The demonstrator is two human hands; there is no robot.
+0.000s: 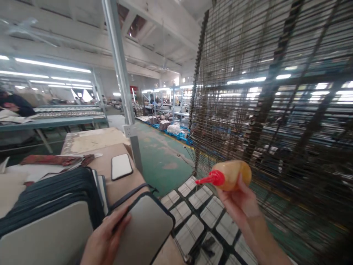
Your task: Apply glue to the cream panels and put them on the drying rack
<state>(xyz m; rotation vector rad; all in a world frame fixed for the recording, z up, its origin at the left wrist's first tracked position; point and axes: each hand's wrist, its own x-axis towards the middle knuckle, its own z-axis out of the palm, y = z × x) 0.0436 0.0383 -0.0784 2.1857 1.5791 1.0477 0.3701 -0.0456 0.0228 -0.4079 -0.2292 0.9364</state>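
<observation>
The left hand [107, 233] grips the near-left edge of a grey panel [146, 224] with a dark border, which is tilted at the right side of the surface [116, 191]. The right hand [239, 202] is wrapped around the underside of a bottle [237, 173], holding it up in the air to the right of the panel. The bottle lies almost level, its amber contents showing through, and its red nozzle [213, 178] points left.

Left of the left hand, a stack [49, 230] of similar dark-edged panels stands on the surface. Below the bottle, pale pieces [190, 229] with dark borders lie in rows on a wire rack [200, 204]; more wire racks [234, 95] rise tilted on the right.

Beyond the stack, a reddish cloth [52, 160] lies on the left, and a small white panel [121, 166] lies flat near the surface's right edge. Just past it stands a metal post [118, 62], with green floor [154, 158] to its right.

Farther back, bundles [165, 125] sit along a blue edging. At far left, a person in dark clothing [18, 105] is beside a long table [74, 120] spread with pale pieces, under bright tube lights [52, 65].
</observation>
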